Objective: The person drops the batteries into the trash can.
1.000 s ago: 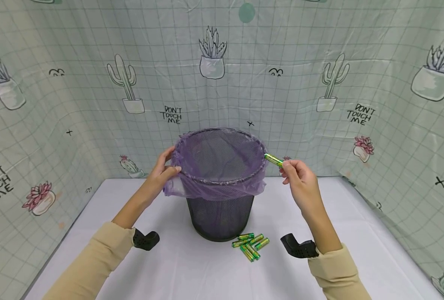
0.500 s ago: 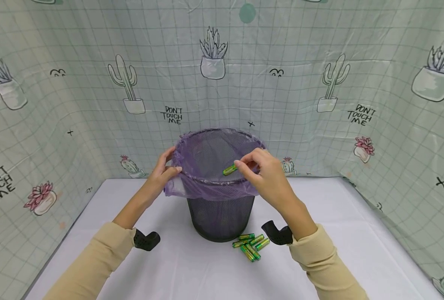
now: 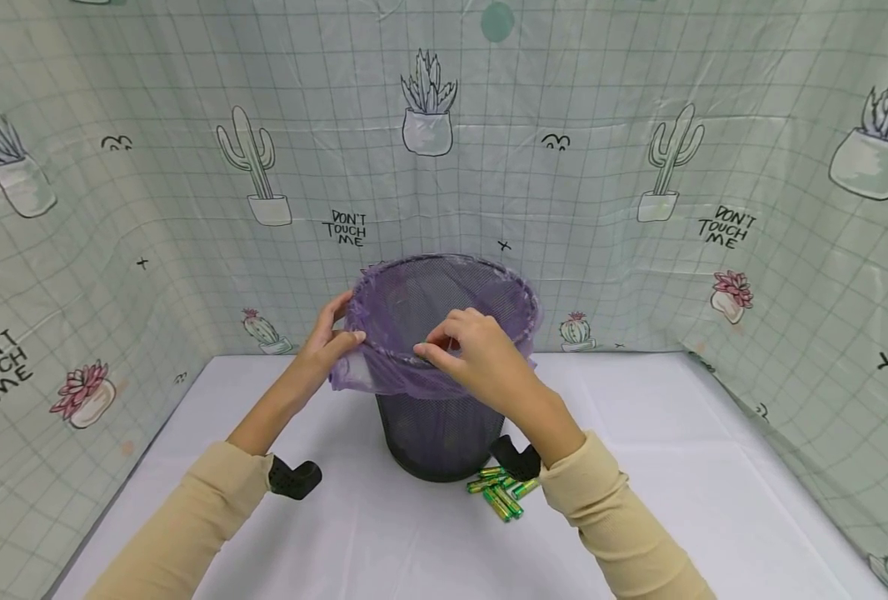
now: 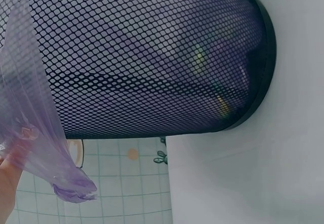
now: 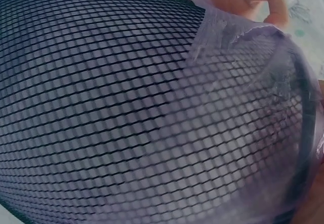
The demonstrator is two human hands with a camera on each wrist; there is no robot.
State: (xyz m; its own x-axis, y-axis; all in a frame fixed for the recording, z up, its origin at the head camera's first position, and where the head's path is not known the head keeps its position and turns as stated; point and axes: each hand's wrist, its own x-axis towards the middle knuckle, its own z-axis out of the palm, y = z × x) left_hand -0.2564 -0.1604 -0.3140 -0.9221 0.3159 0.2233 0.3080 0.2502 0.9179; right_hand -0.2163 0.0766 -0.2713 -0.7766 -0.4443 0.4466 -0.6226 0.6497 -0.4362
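A black mesh wastebasket [image 3: 436, 437] stands mid-table, lined with a purple plastic bag [image 3: 421, 383] folded over its rim. My left hand [image 3: 322, 348] grips the rim at the left, thumb on the near side and fingers behind. Over the basket's mouth, near the front rim, is my right hand [image 3: 481, 358], thumb and fingertips close together. No battery shows at its fingertips, and I cannot tell if one is hidden there. Several green batteries [image 3: 502, 503] lie on the table by the basket's base. Yellowish spots [image 4: 221, 105] show through the mesh low in the basket.
A white cloth [image 3: 676, 483] covers the table. Behind and along both sides hangs a grid-patterned curtain [image 3: 586, 192] with printed cacti. Black wrist mounts sit on the left [image 3: 295, 478] and right [image 3: 515, 458] wrists, the right one overlapping the batteries in the head view.
My right hand has moved left from beside the basket to over its mouth and lowered. The battery it pinched earlier is out of sight. The left hand has stayed on the rim.
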